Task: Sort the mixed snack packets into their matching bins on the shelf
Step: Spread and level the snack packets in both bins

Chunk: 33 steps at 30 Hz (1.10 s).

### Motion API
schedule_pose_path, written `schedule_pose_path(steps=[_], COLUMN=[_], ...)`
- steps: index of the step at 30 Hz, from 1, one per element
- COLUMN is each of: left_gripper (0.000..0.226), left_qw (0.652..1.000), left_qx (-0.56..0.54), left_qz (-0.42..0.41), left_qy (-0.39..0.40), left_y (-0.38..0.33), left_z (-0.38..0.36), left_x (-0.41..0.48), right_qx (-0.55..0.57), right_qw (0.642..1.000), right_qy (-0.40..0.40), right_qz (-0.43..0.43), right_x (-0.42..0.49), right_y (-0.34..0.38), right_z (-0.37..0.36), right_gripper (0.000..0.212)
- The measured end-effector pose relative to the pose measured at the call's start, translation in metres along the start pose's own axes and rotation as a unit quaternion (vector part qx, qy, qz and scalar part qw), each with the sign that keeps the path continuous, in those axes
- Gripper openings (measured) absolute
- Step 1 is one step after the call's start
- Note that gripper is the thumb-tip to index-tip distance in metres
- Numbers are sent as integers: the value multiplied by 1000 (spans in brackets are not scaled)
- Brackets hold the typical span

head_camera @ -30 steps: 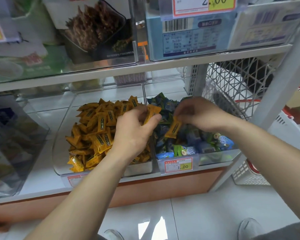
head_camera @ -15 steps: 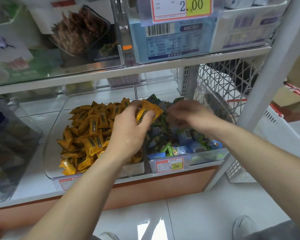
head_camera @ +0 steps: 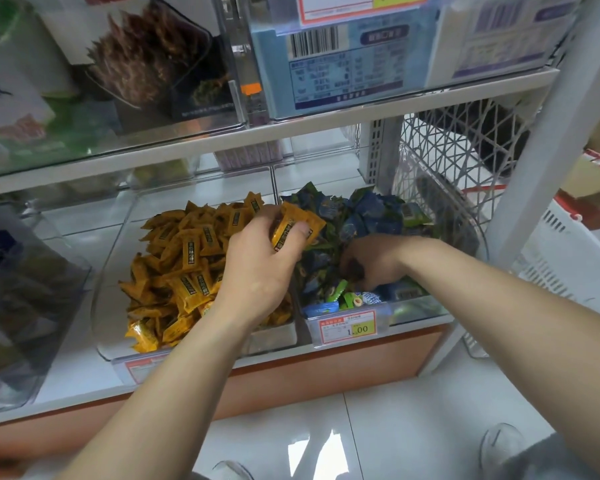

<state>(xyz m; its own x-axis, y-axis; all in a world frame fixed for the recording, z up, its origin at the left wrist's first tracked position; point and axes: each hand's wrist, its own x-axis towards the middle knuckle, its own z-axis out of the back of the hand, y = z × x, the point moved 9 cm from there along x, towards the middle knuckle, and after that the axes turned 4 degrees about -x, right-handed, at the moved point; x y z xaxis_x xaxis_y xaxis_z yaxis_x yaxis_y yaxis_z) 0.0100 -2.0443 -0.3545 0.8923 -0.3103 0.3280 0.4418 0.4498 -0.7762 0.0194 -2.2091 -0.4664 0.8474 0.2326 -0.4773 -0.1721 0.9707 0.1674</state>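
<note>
The clear plastic bin (head_camera: 106, 306) heaped with glossy orange foil packets (head_camera: 187, 271) lies just left of my left hand (head_camera: 257, 268); that hand grips a few crinkly orange strays (head_camera: 293, 226), long axes angled away from me; my right hand (head_camera: 371, 261) digs among slick blue-green packets (head_camera: 361, 216); whether it holds one I cannot tell.

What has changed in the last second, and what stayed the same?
The right hand no longer holds an orange packet and has dipped down into the blue and green packets. The left hand still grips orange packets. The left bin and right bin stayed put.
</note>
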Motion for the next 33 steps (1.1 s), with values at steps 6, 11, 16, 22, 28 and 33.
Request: schedule_pose_path(steps=[6, 11, 16, 22, 28, 33], left_gripper=[17, 19, 24, 20, 17, 24], left_qw=[1000, 1000, 999, 998, 999, 998], left_qx=[-12, -21, -47, -51, -47, -51], left_qz=[-1, 9, 17, 19, 19, 6], left_qy=[-2, 2, 10, 15, 7, -19], left_y=[2, 5, 8, 11, 7, -1], left_z=[2, 3, 3, 3, 1, 1], left_x=[-3, -2, -3, -1, 2, 4], right_qx=[-70, -50, -40, 76, 262, 414], right_qw=[997, 998, 999, 992, 940, 867], right_qy=[10, 6, -10, -94, -217, -276], right_qz=[-9, -30, -32, -23, -36, 13], right_x=[-3, -4, -3, -15, -43, -71], right_y=[5, 1, -2, -16, -34, -16], right_z=[-4, -7, -2, 24, 57, 77], right_gripper=[47, 45, 27, 25, 23, 27])
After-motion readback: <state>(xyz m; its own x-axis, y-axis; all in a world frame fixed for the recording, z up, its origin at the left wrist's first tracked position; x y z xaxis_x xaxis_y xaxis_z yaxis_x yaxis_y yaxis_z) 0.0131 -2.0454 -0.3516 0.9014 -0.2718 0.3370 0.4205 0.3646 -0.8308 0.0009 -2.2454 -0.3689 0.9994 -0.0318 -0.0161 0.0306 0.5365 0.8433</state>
